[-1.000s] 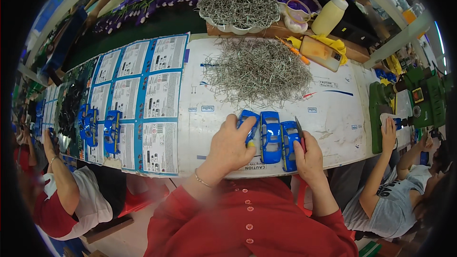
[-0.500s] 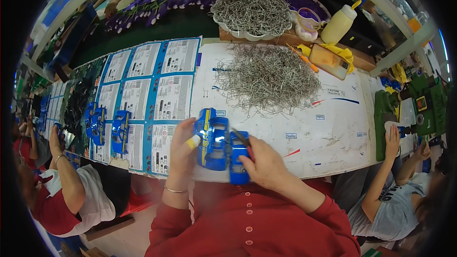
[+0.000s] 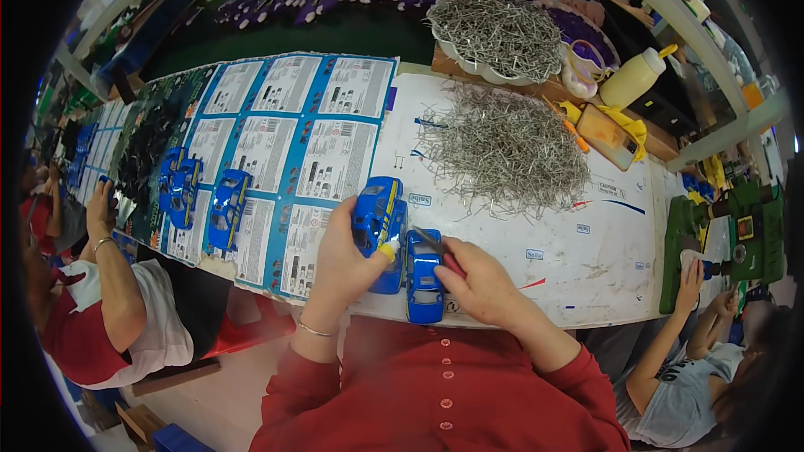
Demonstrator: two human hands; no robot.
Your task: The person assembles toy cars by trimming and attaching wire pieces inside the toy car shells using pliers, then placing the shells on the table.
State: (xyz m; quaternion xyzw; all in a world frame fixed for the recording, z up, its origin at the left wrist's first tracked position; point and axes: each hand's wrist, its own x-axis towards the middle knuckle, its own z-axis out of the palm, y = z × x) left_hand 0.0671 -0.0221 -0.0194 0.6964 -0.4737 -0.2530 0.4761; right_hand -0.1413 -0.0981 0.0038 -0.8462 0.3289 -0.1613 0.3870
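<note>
My left hand (image 3: 342, 255) is closed on a blue toy car body (image 3: 378, 211) with a yellow stripe, its thumb lying across the near part. Yellow-and-white wrapping covers the thumb tip. Right beside that car, a second blue toy car body (image 3: 425, 276) rests at the front edge of the table. My right hand (image 3: 481, 285) grips a red-handled tool (image 3: 453, 261). The tool's dark metal end reaches over the second car toward the gap between both bodies; its exact kind is hard to make out.
More blue car bodies (image 3: 226, 209) stand on printed card sheets (image 3: 272, 151) to the left. Beyond my hands lies a heap of bent wire pieces (image 3: 511, 151). Behind it are a white bowl (image 3: 502, 77) of wires, a phone (image 3: 607, 136) and a squeeze bottle (image 3: 634, 79). A green machine (image 3: 678, 243) stands right.
The whole view has shifted, so the table appears farther right. My left hand has turned its car body and now wraps over it. My right hand keeps the tool by the second car.
</note>
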